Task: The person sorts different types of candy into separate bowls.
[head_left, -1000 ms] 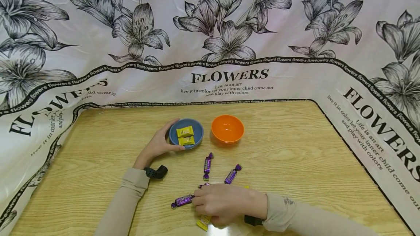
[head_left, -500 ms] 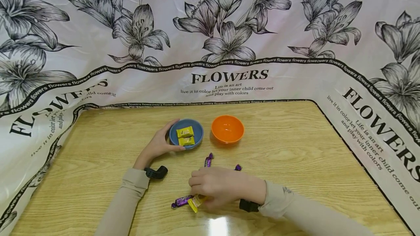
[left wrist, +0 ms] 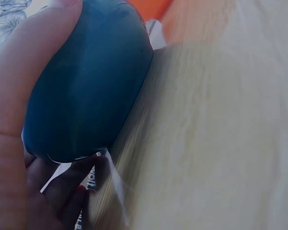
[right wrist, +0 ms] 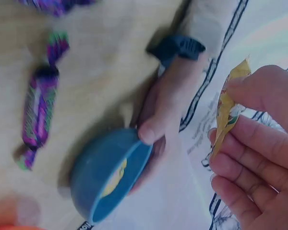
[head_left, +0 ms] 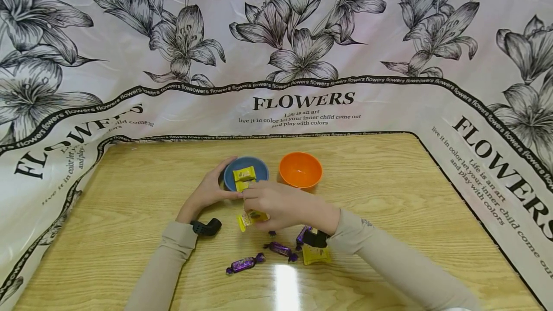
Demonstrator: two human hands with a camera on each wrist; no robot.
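My left hand (head_left: 209,188) grips the side of a blue bowl (head_left: 260,169), thumb and fingers spread around its wall. Inside the bowl lie yellow-wrapped candies (head_left: 244,173). Just in front of it, my right hand (head_left: 282,204) pinches another yellow-wrapped candy (head_left: 243,222) above the table. The right wrist view shows that candy (right wrist: 225,112) between thumb and fingers, apart from the bowl (right wrist: 93,163). In the left wrist view, the bowl's outer wall (left wrist: 91,86) hides what it contains.
An orange bowl (head_left: 300,168) stands right of the blue one. Purple twist-wrapped candies (head_left: 243,264) lie on the wooden table (head_left: 389,196), some partly hidden by my right hand and wrist. A yellow-wrapped candy (head_left: 317,256) lies near them. A flower-printed cloth (head_left: 302,119) borders the table.
My right hand has picked up a yellow-wrapped candy from the table and carried it forward toward the blue bowl. My left hand and the bowl stay in place.
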